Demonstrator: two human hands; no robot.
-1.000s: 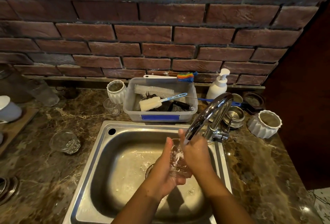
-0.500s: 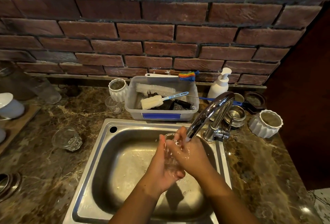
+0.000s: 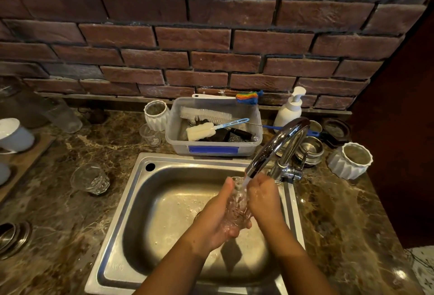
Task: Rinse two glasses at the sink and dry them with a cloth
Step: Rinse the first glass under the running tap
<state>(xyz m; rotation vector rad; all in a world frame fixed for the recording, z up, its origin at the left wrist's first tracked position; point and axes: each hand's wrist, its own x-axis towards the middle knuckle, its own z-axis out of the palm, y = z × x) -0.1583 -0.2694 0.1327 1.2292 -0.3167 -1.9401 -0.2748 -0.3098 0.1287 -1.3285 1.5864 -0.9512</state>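
A clear glass (image 3: 237, 203) is held upright over the steel sink (image 3: 150, 203), its mouth under water running from the chrome tap (image 3: 277, 144). My left hand (image 3: 217, 219) wraps its left side and base. My right hand (image 3: 264, 198) presses against its right side. Much of the glass is hidden between the two hands. A second clear glass (image 3: 90, 178) stands on the marble counter left of the sink. No cloth is in view.
A plastic tub of brushes (image 3: 212, 125) sits behind the sink, with a soap pump (image 3: 290, 110) and white ribbed cups (image 3: 351, 160) near the tap. Steel bowls (image 3: 308, 149) stand behind the tap. A small glass (image 3: 150, 133) and white crockery (image 3: 14, 135) are at left.
My right hand has moved from over the top of the glass to its right side. The glass now stands more upright, with water running into its mouth.
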